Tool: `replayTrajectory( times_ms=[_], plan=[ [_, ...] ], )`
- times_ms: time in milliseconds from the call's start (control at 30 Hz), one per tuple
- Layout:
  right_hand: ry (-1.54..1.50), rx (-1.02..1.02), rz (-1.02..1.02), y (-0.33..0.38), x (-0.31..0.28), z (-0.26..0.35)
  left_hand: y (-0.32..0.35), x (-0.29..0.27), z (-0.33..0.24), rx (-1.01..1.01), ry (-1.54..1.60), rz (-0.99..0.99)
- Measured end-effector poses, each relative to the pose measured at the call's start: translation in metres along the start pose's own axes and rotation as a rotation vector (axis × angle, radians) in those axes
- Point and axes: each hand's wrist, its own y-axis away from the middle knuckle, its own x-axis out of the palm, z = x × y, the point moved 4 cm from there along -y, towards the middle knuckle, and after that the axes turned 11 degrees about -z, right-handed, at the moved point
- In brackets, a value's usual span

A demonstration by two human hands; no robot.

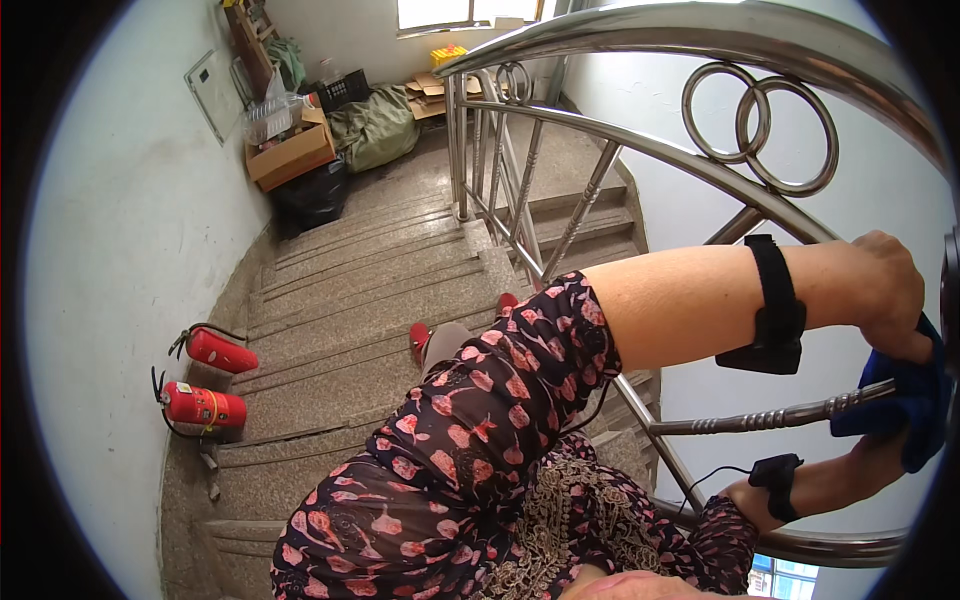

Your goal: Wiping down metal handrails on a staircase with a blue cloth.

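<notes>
My left arm reaches across to the right, and my left hand is closed on the upper edge of a dark blue cloth. The cloth is wrapped about the end of a twisted steel baluster of the stair railing. From below, my right hand comes up to the same cloth and grips its lower part; the cloth covers most of its fingers. A black strap with a small box sits on my left forearm, and a similar strapped box with a cable on my right wrist.
The curved steel handrail with two joined rings runs overhead. Stone steps lead down to a landing. Two red fire extinguishers stand by the left wall. A cardboard box, a green sack and a black bag crowd the landing.
</notes>
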Motion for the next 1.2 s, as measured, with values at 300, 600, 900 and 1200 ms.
replayTrajectory(
  times_ms=[300,600,900,1200],
  plan=[
    [-0.193,0.078,0.052,0.014,0.023,0.012,-0.005,0.003,0.019,0.01,0.158,0.12],
    [-0.183,0.077,0.164,0.045,0.035,0.063,0.003,0.007,0.016,0.183,0.103,-0.172],
    [-0.286,0.096,0.188,0.043,0.041,0.065,0.007,0.005,0.018,0.18,0.103,-0.209],
    [-0.137,0.025,-0.174,0.043,0.04,0.078,0.009,0.007,0.008,0.113,-0.034,-0.218]
  ],
)
